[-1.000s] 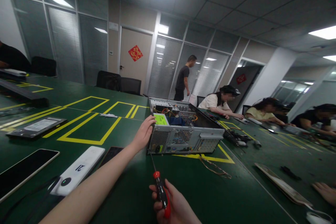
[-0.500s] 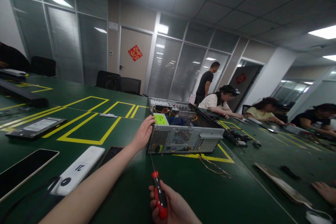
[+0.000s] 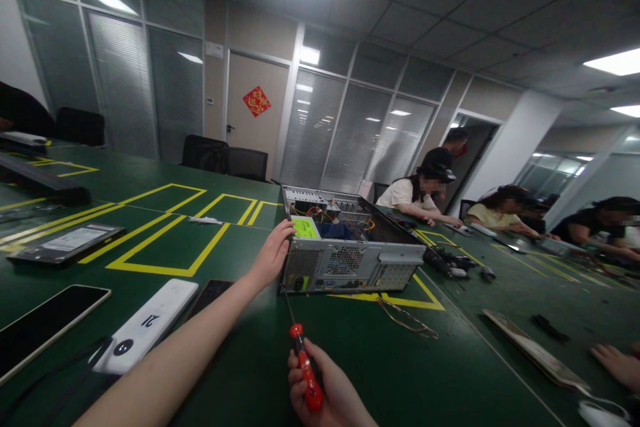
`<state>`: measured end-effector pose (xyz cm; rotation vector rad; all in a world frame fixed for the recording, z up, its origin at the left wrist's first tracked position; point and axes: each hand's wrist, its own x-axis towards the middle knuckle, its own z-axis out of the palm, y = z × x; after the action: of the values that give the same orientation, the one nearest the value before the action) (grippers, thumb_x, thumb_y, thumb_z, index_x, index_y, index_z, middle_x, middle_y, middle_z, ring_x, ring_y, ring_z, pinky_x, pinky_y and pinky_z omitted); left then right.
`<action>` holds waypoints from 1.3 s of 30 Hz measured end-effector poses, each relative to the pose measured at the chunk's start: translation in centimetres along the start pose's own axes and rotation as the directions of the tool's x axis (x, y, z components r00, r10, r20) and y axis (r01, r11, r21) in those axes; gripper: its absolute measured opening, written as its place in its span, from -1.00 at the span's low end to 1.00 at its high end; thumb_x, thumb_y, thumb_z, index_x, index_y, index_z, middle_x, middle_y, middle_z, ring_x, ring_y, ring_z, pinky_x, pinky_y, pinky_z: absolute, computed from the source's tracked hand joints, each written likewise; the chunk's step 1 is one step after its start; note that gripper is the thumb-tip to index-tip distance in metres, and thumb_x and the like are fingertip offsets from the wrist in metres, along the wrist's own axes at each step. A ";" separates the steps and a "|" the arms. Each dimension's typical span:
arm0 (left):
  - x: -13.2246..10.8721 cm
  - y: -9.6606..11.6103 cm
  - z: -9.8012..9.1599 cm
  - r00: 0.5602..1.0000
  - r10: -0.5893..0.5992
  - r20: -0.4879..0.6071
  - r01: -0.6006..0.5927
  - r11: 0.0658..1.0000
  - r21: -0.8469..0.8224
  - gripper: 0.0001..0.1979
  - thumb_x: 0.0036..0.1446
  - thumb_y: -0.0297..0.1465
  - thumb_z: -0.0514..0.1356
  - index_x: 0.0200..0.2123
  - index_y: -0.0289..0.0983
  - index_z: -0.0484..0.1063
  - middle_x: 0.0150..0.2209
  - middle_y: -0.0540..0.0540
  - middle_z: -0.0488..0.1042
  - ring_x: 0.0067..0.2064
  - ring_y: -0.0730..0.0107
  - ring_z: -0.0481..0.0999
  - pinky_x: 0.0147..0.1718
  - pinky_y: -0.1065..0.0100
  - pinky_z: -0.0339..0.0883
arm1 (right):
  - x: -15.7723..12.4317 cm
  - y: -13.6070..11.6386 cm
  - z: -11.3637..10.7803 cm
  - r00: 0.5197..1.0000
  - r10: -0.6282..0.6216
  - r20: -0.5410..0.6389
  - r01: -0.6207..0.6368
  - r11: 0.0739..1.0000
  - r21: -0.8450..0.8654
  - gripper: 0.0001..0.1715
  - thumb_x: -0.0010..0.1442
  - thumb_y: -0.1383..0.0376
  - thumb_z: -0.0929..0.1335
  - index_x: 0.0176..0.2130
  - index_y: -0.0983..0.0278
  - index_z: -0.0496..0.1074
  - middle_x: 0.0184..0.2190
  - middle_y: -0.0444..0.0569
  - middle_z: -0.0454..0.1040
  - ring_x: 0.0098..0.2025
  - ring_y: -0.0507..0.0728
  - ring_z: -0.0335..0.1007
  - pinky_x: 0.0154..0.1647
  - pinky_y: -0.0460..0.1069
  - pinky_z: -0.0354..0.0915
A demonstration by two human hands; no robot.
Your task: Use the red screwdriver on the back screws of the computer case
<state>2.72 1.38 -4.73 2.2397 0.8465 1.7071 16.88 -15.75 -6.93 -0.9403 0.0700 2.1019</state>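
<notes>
An open computer case [image 3: 355,268] lies on the green table with its metal rear panel towards me. My left hand [image 3: 271,255] grips its near left corner, fingertips over the edge beside the yellow-green label of the power supply [image 3: 304,227]. In my right hand [image 3: 330,383] is a screwdriver [image 3: 307,373] with a red and black handle, fingers wrapped round it. Its thin shaft slants up and away from me, and the tip reaches the lower left corner of the rear panel. Whether the tip sits in a screw is too small to tell.
To the left lie a hard drive [image 3: 70,243], a phone [image 3: 47,327] and a white device marked 21 [image 3: 147,327]. Right of the case are a thin cable loop [image 3: 407,320], black parts [image 3: 447,261] and another phone [image 3: 535,350]. A co-worker's hand [image 3: 617,363] rests at the right edge.
The screwdriver handle has turned in my right hand, showing more red now. My left hand and the case stay put. In the background a standing person has moved right.
</notes>
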 end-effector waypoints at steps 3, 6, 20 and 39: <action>0.0 0.0 0.0 1.000 0.002 -0.002 -0.002 1.000 -0.001 -0.67 0.28 -0.30 -0.16 -0.02 -0.24 0.27 0.12 -0.19 0.25 0.23 0.25 0.13 0.19 0.06 0.02 | 0.0 0.0 0.1 0.999 0.036 0.029 -0.036 0.999 0.010 -0.58 0.25 0.14 0.17 -0.32 0.45 0.35 -0.60 -0.08 0.38 -0.60 -0.07 0.27 -0.62 -0.21 0.22; 0.0 -0.1 0.1 1.000 -0.001 0.000 0.001 1.000 0.002 -0.67 0.28 -0.30 -0.16 -0.02 -0.24 0.26 0.13 -0.18 0.24 0.23 0.24 0.12 0.19 0.05 0.01 | 0.2 0.0 0.0 0.999 0.043 -0.010 -0.044 0.996 -0.083 -0.58 0.24 0.12 0.17 -0.23 0.42 0.36 -0.58 -0.08 0.39 -0.58 -0.02 0.32 -0.61 -0.16 0.26; 0.0 -0.2 0.1 1.000 0.013 -0.001 -0.013 1.000 -0.008 -0.66 0.28 -0.28 -0.16 -0.02 -0.24 0.26 0.12 -0.19 0.25 0.22 0.25 0.13 0.20 0.06 0.01 | 0.1 -0.1 0.0 1.000 -0.027 -0.008 0.027 0.999 0.018 -0.65 0.24 0.22 0.21 -0.44 0.43 0.31 -0.63 -0.11 0.30 -0.67 -0.14 0.14 -0.75 -0.30 0.02; -0.1 -0.4 0.1 1.000 0.013 0.006 -0.013 1.000 -0.003 -0.69 0.28 -0.32 -0.15 -0.02 -0.25 0.25 0.13 -0.19 0.23 0.24 0.25 0.10 0.20 0.07 0.01 | -1.5 -1.1 -1.0 0.996 -0.085 -0.035 0.085 0.996 -0.011 -0.63 0.24 0.13 0.18 -0.37 0.38 0.31 -0.64 -0.16 0.27 -0.71 -0.15 0.04 -0.78 -0.30 -0.10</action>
<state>2.73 1.69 -5.03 2.2521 0.8291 1.7055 18.83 -16.42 -6.43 -0.9693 0.0377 2.0094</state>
